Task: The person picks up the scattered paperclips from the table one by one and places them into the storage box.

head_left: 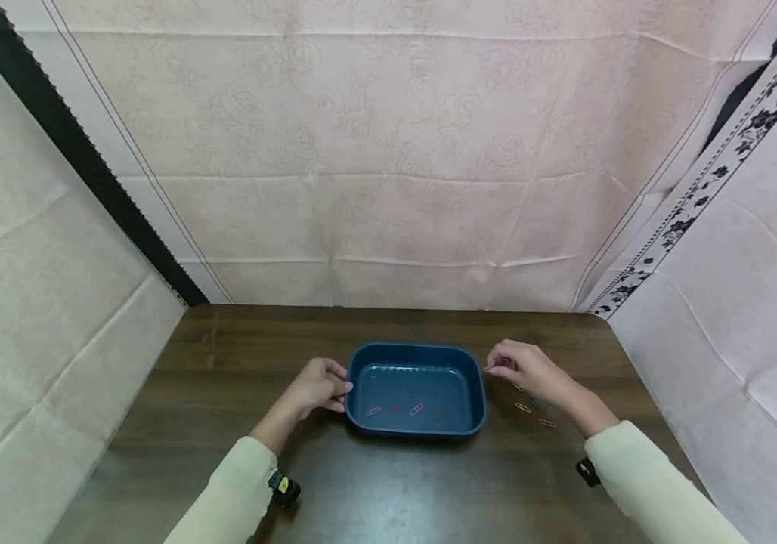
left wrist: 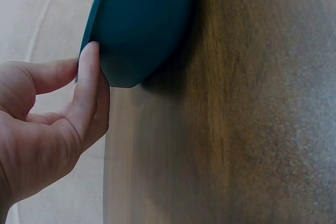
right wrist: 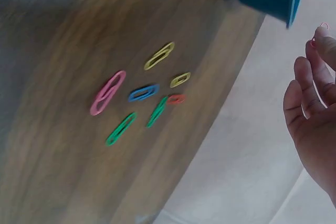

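Observation:
A dark blue rectangular tray (head_left: 417, 434) stands on the wooden table, several pink and red paper clips lying on its bottom, among them a pink one (head_left: 416, 409). My left hand (head_left: 320, 388) pinches the tray's left rim between thumb and fingers; the left wrist view shows the tray's outer wall (left wrist: 142, 24) beside the fingertips. Just off the right rim, my right hand (head_left: 524, 369) pinches a pinkish-red paper clip (right wrist: 324, 25) between thumb and forefinger, the other fingers loosely bent. Below that hand lie loose paper clips, including a pink (right wrist: 108, 93), a blue (right wrist: 143, 93) and a green one (right wrist: 121, 128).
Two yellow paper clips (right wrist: 159, 56) and a small red one (right wrist: 176, 99) lie in the same loose group right of the tray. Pale patterned cloth (head_left: 395, 227) hangs behind the table's back edge and along both sides.

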